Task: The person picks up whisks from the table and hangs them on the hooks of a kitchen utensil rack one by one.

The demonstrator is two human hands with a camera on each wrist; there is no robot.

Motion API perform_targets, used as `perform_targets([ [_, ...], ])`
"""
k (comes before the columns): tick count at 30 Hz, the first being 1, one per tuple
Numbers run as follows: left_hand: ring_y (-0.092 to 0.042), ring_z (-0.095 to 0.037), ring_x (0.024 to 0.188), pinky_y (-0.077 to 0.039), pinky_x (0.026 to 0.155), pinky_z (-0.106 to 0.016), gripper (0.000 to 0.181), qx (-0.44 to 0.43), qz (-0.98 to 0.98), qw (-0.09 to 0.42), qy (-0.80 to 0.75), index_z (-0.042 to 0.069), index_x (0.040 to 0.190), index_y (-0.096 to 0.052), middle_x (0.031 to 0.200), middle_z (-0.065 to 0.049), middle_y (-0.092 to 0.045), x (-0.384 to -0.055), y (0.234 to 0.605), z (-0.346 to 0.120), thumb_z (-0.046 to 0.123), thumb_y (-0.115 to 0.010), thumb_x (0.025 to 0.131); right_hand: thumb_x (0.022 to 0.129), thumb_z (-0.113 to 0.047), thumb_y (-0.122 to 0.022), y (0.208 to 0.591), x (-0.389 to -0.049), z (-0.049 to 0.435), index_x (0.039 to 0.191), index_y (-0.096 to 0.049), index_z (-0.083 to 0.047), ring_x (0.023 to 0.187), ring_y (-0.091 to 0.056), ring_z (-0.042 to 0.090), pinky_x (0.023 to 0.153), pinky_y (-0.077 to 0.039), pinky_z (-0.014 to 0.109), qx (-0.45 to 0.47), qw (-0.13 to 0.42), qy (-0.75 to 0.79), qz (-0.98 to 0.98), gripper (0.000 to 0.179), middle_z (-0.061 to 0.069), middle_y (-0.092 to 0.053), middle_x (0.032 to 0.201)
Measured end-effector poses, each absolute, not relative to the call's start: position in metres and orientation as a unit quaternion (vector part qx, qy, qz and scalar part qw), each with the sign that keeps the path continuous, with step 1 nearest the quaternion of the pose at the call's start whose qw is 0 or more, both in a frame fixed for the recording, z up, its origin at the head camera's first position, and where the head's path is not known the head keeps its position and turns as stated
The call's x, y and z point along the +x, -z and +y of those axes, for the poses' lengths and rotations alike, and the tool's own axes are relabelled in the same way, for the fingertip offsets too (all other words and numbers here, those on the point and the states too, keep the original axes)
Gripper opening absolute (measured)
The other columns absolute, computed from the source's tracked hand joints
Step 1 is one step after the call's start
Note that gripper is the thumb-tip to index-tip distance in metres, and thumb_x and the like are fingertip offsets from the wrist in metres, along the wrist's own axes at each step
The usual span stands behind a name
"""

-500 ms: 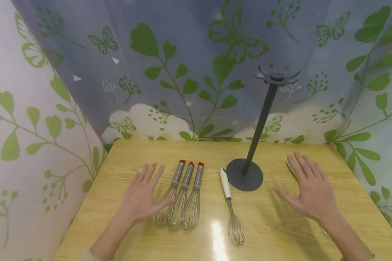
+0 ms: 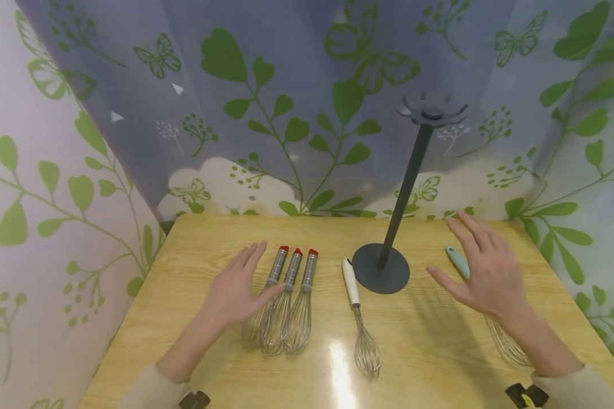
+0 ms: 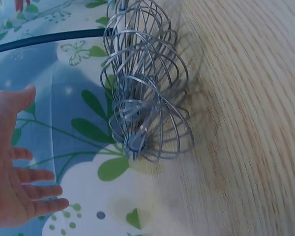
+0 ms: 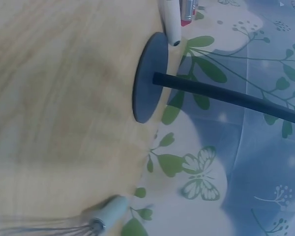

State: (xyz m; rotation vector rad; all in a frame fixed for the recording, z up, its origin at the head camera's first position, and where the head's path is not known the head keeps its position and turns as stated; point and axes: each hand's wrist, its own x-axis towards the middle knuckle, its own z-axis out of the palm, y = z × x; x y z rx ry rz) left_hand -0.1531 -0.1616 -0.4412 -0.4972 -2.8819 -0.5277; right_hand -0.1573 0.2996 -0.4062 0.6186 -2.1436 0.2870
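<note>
My left hand point(image 2: 235, 289) is held above the table, fingers straight and thumb spread, holding nothing. In the head view it overlaps the leftmost of three steel-handled whisks point(image 2: 291, 272) with red ends, lying side by side. Their wire loops point(image 3: 147, 83) stand out in the left wrist view, apart from the hand. My right hand point(image 2: 493, 275), also straight-fingered and holding nothing, hovers over a whisk with a pale blue-green handle point(image 2: 456, 260), hiding its middle. A white-handled whisk point(image 2: 351, 281) lies between the hands, by the round base of a dark stand point(image 2: 381, 281).
The stand's dark pole point(image 2: 408, 190) rises to a ring of curved hooks point(image 2: 432, 115), with nothing hanging there. A patterned curtain point(image 2: 266, 142) closes off the back and sides of the wooden table point(image 2: 419, 352).
Both hands have risen a little away from the table. More of the blue-green whisk's handle and wires shows around the right hand. The whisks and stand keep their places.
</note>
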Motion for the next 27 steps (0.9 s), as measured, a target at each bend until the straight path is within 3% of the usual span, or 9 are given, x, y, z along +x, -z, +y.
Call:
perform_targets([
  [6,-0.052,-0.048,0.145,-0.049,0.112,-0.069,0.094,-0.149,-0.956,0.047,0.249,0.017,0.167,-0.030,0.163,-0.021,-0.047,-0.157,0.436,-0.151,0.066,-0.065,0.096,0.096,-0.075,-0.052,0.391,-0.165,0.298,0.140,-0.064,0.001,0.098,-0.068,0.052,0.069,-0.056,0.061,0.260,0.470,-0.112,-0.836,0.089,0.027,-0.066,0.138],
  [10,-0.054,-0.045,0.144,-0.048,0.116,-0.066,0.088,-0.141,-0.938,0.025,0.314,0.016,0.166,-0.034,0.161,-0.018,-0.052,-0.159,0.435,-0.144,0.059,-0.068,0.097,0.096,-0.073,-0.055,0.381,-0.170,0.294,0.135,-0.067,0.002,0.096,-0.068,0.052,0.069,-0.054,0.060,0.266,0.497,-0.134,-0.815,0.085,0.026,-0.069,0.133],
  [15,-0.066,-0.046,0.129,-0.060,0.103,-0.059,0.079,-0.127,-0.906,-0.003,0.403,0.009,0.160,-0.043,0.149,-0.022,-0.061,-0.164,0.437,-0.131,0.047,-0.073,0.098,0.097,-0.069,-0.058,0.369,-0.175,0.285,0.128,-0.069,0.003,0.095,-0.067,0.051,0.070,-0.051,0.062,0.273,0.523,-0.156,-0.792,0.079,0.027,-0.071,0.126],
  [23,-0.072,-0.037,0.119,-0.063,0.100,-0.049,0.064,-0.094,-0.852,-0.052,0.513,0.008,0.153,-0.053,0.136,-0.018,-0.071,-0.168,0.442,-0.109,0.039,-0.073,0.100,0.098,-0.065,-0.059,0.344,-0.183,0.273,0.125,-0.072,0.000,0.089,-0.068,0.050,0.066,-0.051,0.064,0.267,0.564,-0.174,-0.762,0.072,0.023,-0.074,0.122],
  [27,-0.076,-0.035,0.107,-0.067,0.084,-0.040,0.055,-0.077,-0.827,-0.055,0.554,0.007,0.147,-0.058,0.127,-0.017,-0.075,-0.168,0.443,-0.099,0.033,-0.072,0.100,0.098,-0.064,-0.059,0.331,-0.188,0.268,0.123,-0.073,-0.001,0.093,-0.070,0.050,0.066,-0.052,0.065,0.264,0.578,-0.184,-0.750,0.070,0.021,-0.075,0.120],
])
